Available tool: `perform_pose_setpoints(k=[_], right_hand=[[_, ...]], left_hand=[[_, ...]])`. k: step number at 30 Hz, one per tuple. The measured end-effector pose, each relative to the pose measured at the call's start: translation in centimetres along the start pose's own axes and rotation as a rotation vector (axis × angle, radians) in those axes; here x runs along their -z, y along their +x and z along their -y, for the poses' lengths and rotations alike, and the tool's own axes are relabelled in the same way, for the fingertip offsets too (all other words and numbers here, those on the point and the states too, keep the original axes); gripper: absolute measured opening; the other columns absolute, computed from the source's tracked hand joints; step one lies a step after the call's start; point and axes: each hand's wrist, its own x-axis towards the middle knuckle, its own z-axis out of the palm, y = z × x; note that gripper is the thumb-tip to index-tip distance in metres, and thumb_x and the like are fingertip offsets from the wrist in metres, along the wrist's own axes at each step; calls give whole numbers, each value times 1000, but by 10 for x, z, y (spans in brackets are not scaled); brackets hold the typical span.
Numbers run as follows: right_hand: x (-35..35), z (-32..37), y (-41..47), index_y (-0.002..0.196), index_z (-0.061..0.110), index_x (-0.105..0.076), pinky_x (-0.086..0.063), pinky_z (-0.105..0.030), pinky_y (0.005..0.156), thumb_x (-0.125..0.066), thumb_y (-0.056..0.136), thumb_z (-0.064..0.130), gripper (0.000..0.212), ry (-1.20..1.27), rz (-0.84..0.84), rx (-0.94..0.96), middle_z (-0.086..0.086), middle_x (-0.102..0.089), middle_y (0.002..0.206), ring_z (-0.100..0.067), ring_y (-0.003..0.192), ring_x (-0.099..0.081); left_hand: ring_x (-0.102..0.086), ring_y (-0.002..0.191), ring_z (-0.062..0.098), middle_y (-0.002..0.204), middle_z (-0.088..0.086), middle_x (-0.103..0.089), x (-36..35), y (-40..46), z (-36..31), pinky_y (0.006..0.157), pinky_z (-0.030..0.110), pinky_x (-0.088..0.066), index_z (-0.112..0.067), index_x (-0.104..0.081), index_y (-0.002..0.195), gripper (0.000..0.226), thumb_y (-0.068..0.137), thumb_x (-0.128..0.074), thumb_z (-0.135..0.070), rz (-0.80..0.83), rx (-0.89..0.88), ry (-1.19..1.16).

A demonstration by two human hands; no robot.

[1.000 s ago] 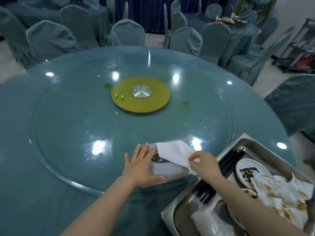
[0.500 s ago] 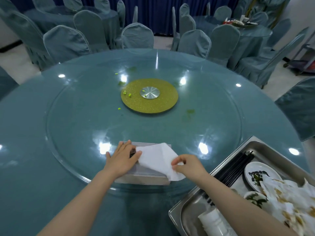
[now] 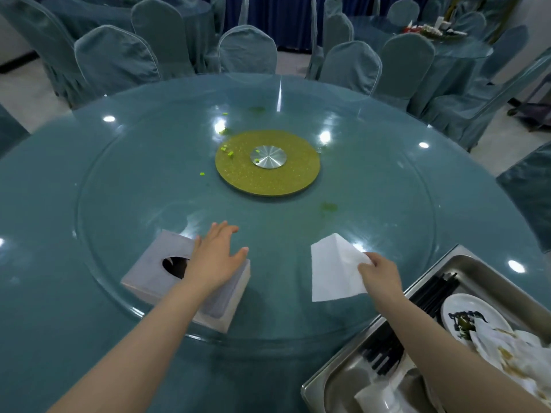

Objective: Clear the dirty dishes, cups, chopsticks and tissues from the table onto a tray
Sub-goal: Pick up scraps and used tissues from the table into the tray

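My right hand (image 3: 380, 269) pinches a clean white tissue (image 3: 334, 268) by its right edge, just above the glass turntable. A grey tissue box (image 3: 155, 272) with a dark oval slot lies on the turntable at the near left. My left hand (image 3: 216, 257) rests flat on the box's right half, fingers straight. At the bottom right stands a steel tray (image 3: 468, 260) holding black chopsticks (image 3: 429, 299), a dirty white plate (image 3: 465, 317) and stained tissues (image 3: 507, 350). My right forearm crosses over the tray.
The round teal table (image 3: 59, 338) carries a glass turntable (image 3: 119, 180) with a gold centre disc (image 3: 268, 177). Small green food scraps (image 3: 228, 150) lie near the disc. Covered chairs (image 3: 247, 49) ring the far side; another laid table (image 3: 429, 31) stands at the back right.
The tissue has come free of the box and moved right with my right hand. The box has shifted left under my left hand.
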Motion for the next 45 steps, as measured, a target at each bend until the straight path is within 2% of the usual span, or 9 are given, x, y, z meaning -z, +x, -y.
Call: perform_pose_setpoints(k=[7,9,14,18,25,33,37,39,45], right_hand=[[-9,6,22,121,20,-66,-44,-25,55,-30,84,-11,59,-52,-232,142,-9,-64,112,-25,75,-57],[-15,6,28,120,15,-67,-49,-28,86,-34,85,-13,56,-126,-287,238,-11,-62,125,-29,101,-60],[-51,-7,29,128,15,-60,-21,-21,108,-48,88,-3,46,-686,176,502,-3,-44,146,-24,133,-36],[-76,-15,17,122,15,-64,-24,-15,100,-54,95,22,30,-553,290,513,0,-53,135,-23,124,-41],[-99,-8,24,125,26,-55,-44,-28,85,-49,96,17,31,-615,375,527,6,-52,122,-16,114,-47],[-136,17,67,114,9,-68,-39,-19,74,-50,94,5,28,-487,110,521,1,-52,104,-16,92,-50],[-150,36,102,111,0,-66,-35,-23,90,-46,94,4,26,-431,-8,437,-11,-55,125,-29,118,-48],[-158,47,116,111,1,-64,-36,-29,84,-44,95,4,25,-422,-38,400,-16,-59,120,-32,112,-53],[-189,77,130,96,12,-58,-36,-34,71,-52,88,14,11,-112,-194,234,5,-49,94,-18,88,-53]], left_hand=[[-9,147,18,157,5,-19,-26,14,-9,119,36,-6,-16,-32,144,65,89,-61,-32,55,-101,15],[-8,147,19,158,6,-17,-35,19,-8,119,35,-8,-14,-27,146,70,88,-62,-33,91,-103,0],[-2,147,21,160,9,-2,-62,31,8,119,37,-12,-13,-9,151,95,82,-68,-43,262,26,3],[7,147,25,159,7,10,-77,35,28,118,48,-6,-11,7,150,114,76,-66,-58,350,145,140],[16,145,27,156,8,23,-80,41,52,113,55,6,-7,17,148,133,64,-60,-77,338,214,321],[17,145,21,156,4,25,-57,53,86,115,53,3,-11,20,148,135,63,-66,-72,372,209,349],[18,145,21,155,4,27,-46,59,96,116,53,3,-10,20,147,134,65,-67,-69,414,210,375],[18,145,22,155,4,28,-43,62,99,116,52,4,-10,21,147,134,66,-68,-67,434,211,397],[18,144,23,154,6,29,-34,69,105,115,52,4,-9,21,147,135,65,-70,-65,463,204,435]])
